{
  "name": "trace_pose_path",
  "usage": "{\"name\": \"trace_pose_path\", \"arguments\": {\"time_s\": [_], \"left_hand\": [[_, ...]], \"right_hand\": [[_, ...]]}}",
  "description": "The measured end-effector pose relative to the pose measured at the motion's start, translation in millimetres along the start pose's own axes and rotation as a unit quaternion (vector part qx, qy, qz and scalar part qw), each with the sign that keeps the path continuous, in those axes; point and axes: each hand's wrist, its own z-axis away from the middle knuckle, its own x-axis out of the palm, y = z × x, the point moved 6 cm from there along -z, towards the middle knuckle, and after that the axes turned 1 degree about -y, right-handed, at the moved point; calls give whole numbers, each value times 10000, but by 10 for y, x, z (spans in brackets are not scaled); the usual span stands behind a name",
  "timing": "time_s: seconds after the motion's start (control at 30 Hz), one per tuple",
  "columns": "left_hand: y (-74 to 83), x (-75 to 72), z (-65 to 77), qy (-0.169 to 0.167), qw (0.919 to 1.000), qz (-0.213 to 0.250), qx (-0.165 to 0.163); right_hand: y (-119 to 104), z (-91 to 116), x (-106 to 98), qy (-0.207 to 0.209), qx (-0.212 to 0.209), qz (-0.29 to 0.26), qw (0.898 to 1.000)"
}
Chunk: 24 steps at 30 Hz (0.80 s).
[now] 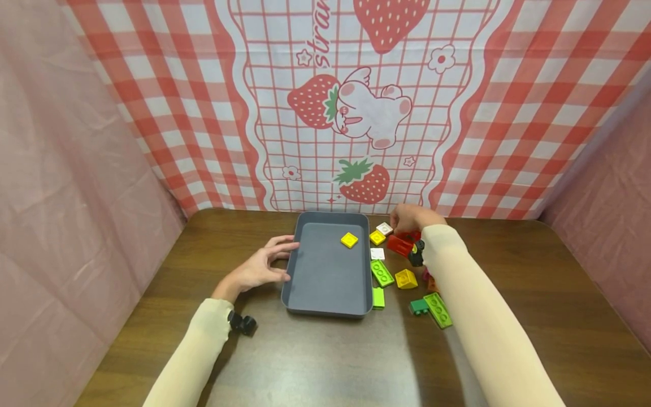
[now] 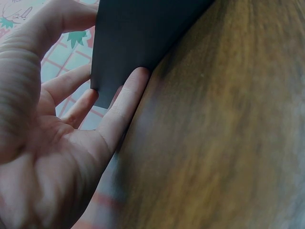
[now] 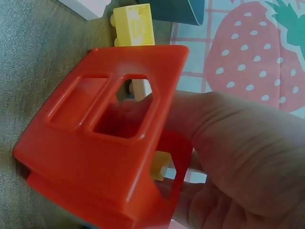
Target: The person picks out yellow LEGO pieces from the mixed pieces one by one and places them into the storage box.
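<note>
A dark grey rectangular tray [image 1: 328, 282] stands on the table with a yellow square piece [image 1: 349, 240] inside. My left hand [image 1: 261, 265] touches the tray's left side, its fingers spread along the outer wall [image 2: 124, 43]. At the tray's far right, my right hand [image 1: 411, 217] reaches down behind a red toy piece with window openings [image 3: 105, 157]. That red piece hides much of the hand, and its thumb shows through a window. A yellow-orange piece [image 3: 160, 165] appears through another opening. Whether the right fingers pinch anything is hidden. A white piece [image 1: 385, 228] lies close by.
Right of the tray lie a yellow piece [image 1: 377, 237], a white square [image 1: 377, 254], light green bricks [image 1: 382, 273], a yellow block [image 1: 406, 278], a dark green brick [image 1: 419, 307] and a longer green brick [image 1: 438, 310]. A checked strawberry cloth [image 1: 315, 169] hangs behind the table.
</note>
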Motion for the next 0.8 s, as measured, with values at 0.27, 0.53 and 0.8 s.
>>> {"name": "trace_pose_path", "arguments": {"time_s": [0.27,0.53,0.8], "left_hand": [[-4,-8,0,6,10000,-13,2],[-3,-9,-4,-9,10000,-30,30],[-3,-10,-2,-14,10000,-85,14]], "right_hand": [[-3,30,1,124,-20,-63,9999],[505,-454,185,-15,224,-150,9996],[704,-621,266,-102,335,-401,9986]]}}
